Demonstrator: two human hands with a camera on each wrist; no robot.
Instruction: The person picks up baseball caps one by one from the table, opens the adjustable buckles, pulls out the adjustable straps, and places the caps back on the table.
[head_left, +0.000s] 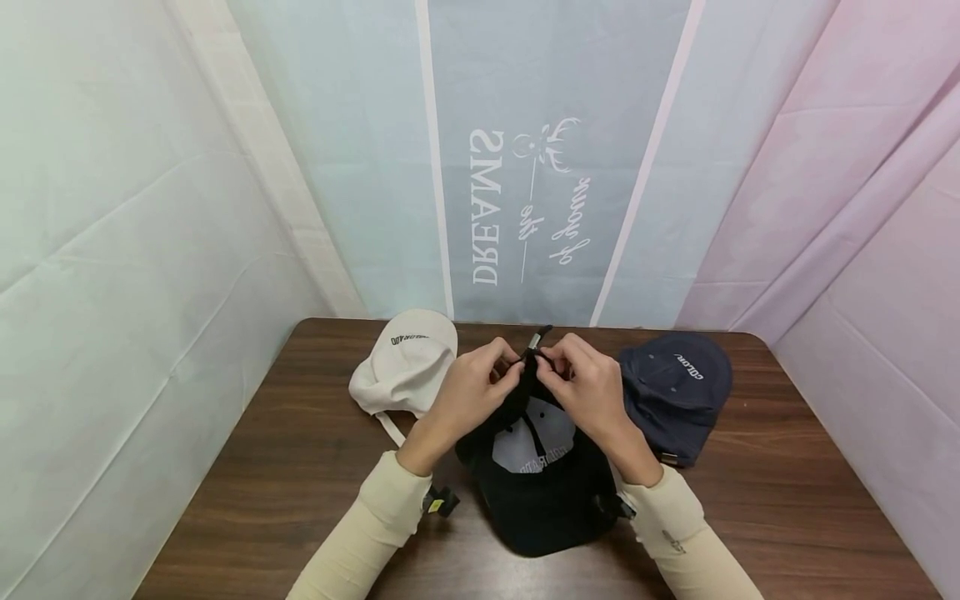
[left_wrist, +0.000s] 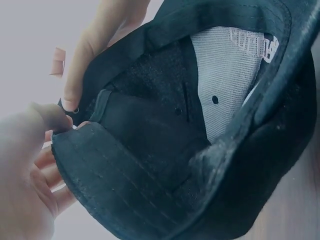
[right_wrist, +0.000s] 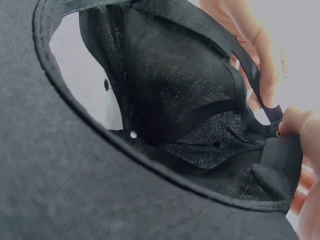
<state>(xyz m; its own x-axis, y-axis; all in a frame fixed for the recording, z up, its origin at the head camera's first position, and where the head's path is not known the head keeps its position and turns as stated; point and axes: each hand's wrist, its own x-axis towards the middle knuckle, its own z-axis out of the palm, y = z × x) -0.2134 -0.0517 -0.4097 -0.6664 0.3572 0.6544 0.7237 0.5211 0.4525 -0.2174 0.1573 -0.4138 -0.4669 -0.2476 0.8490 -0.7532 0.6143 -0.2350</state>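
A black baseball cap (head_left: 543,518) is tilted with its inside facing me and its brim toward the near edge of the table. Its light grey mesh front lining (left_wrist: 225,80) shows in the left wrist view. My left hand (head_left: 472,385) pinches one side of the cap's back strap between thumb and fingers. On the other side of the back opening, my right hand (head_left: 590,390) pinches the black strap (right_wrist: 255,82). A metal buckle (head_left: 535,340) and the strap's loose end stick up between the two hands. The fingertips partly hide the fastening.
To the left lies a white cap (head_left: 412,358) with dark lettering, its strap hanging down. A navy cap (head_left: 675,387) lies to the right. All are on a brown wooden table (head_left: 315,492), with printed fabric (head_left: 360,150) hanging behind and at both sides.
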